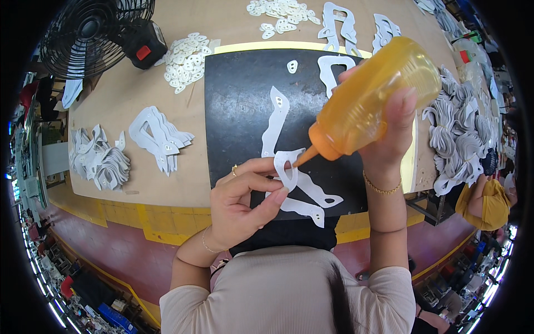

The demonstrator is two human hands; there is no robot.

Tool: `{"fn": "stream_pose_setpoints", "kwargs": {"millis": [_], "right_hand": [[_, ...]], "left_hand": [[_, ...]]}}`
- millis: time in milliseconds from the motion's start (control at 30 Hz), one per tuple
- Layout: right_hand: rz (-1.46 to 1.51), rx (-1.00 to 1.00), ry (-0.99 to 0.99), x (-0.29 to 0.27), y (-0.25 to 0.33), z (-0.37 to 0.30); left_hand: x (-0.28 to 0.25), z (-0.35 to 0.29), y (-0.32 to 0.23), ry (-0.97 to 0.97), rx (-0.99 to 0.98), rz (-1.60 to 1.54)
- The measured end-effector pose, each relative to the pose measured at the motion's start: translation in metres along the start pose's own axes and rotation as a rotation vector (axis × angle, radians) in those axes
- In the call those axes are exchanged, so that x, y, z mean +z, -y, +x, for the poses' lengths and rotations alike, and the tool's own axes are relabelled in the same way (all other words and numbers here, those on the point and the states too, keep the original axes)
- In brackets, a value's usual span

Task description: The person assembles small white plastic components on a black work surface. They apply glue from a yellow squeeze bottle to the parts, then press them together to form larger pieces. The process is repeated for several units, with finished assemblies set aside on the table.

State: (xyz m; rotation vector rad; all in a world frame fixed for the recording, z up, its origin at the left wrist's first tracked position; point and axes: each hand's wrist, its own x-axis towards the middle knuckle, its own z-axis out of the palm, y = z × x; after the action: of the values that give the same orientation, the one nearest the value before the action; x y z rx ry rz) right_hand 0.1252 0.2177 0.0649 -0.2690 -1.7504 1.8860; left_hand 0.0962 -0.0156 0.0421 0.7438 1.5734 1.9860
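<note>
My left hand (245, 197) pinches the edge of a white cut-out piece (280, 161), whose looped end is raised off the black mat (236, 106). My right hand (392, 125) grips a clear squeeze bottle (384, 83) of amber liquid, tilted nozzle down. Its orange tip meets or nearly meets the loop of the white piece; I cannot tell whether it touches. More wavy white strips (303, 209) lie on the mat under and beside my left hand, one with small holes (272, 125) just beyond. A small cream tab (292, 67) rests farther up the mat.
Heaps of small cream tabs (186, 61) lie at the far side of the brown table. Stacked white cut-outs (158, 136) sit at left, with bundled ones (100, 161) beside them. More bundles (453, 131) are piled at right. A black fan (89, 33) stands far left.
</note>
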Motion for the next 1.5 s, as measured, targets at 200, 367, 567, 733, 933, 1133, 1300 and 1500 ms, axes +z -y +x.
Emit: {"fn": "stream_pose_setpoints", "kwargs": {"millis": [200,367,567,733,933,1133,1300,1500], "right_hand": [[-0.003,-0.023,-0.016,-0.001,-0.004,0.0],[0.052,0.04,-0.002,-0.003,-0.005,-0.011],[0.254,0.103,-0.04,0.005,0.003,-0.023],[0.461,-0.06,0.04,-0.009,-0.003,-0.043],[0.34,-0.175,0.068,-0.003,0.011,-0.056],[0.269,-0.238,0.118,-0.004,0.012,-0.057],[0.253,-0.287,0.177,-0.008,0.007,-0.057],[0.193,-0.379,0.238,-0.008,0.007,-0.049]], "left_hand": [[0.0,-0.001,0.001,-0.017,-0.013,0.01],[0.0,-0.001,0.0,-0.018,-0.024,-0.013],[0.001,-0.001,-0.001,-0.038,-0.041,-0.037],[-0.001,-0.003,0.003,-0.038,-0.003,-0.064],[0.001,-0.001,-0.001,-0.035,-0.045,-0.026],[0.0,-0.003,0.004,-0.025,0.008,-0.077],[0.003,-0.003,0.003,-0.039,-0.026,-0.085],[0.005,-0.003,-0.003,-0.023,-0.036,-0.024]]}}
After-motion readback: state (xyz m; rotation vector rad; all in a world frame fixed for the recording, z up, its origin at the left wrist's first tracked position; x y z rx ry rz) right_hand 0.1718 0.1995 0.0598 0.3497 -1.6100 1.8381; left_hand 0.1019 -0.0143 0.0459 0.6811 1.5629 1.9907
